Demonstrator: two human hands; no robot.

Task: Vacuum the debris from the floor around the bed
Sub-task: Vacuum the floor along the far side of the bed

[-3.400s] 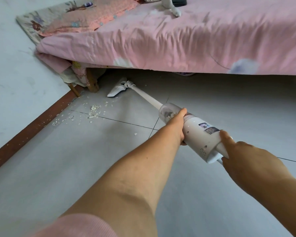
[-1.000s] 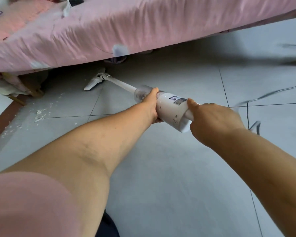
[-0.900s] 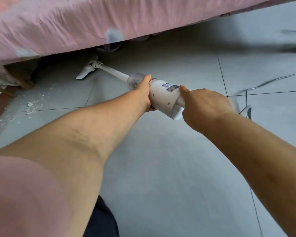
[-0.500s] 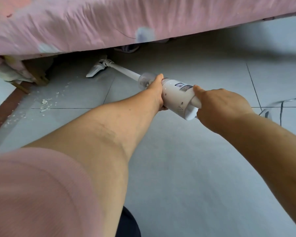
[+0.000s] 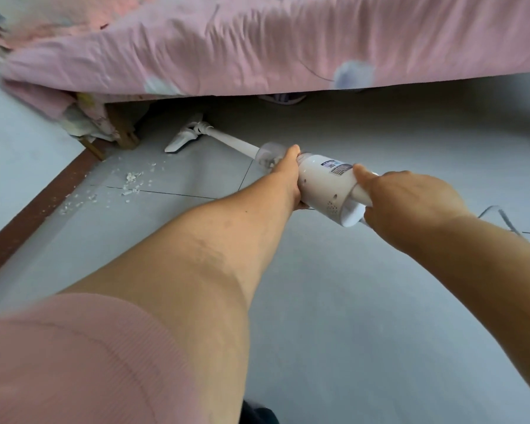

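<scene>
White vacuum (image 5: 325, 182), pink bedsheet (image 5: 288, 47), grey floor (image 5: 349, 301).

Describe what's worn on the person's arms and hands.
A pink ribbed knit sleeve covers the left upper arm; the forearm below it is bare. The right forearm shows no sleeve. The left grip and right grip are bare hands: no gloves, rings or watch visible.

White stick vacuum (image 5: 325, 182) slanted low, nozzle (image 5: 182, 139) by bed (image 5: 257, 47), white debris (image 5: 132, 179) left
</scene>
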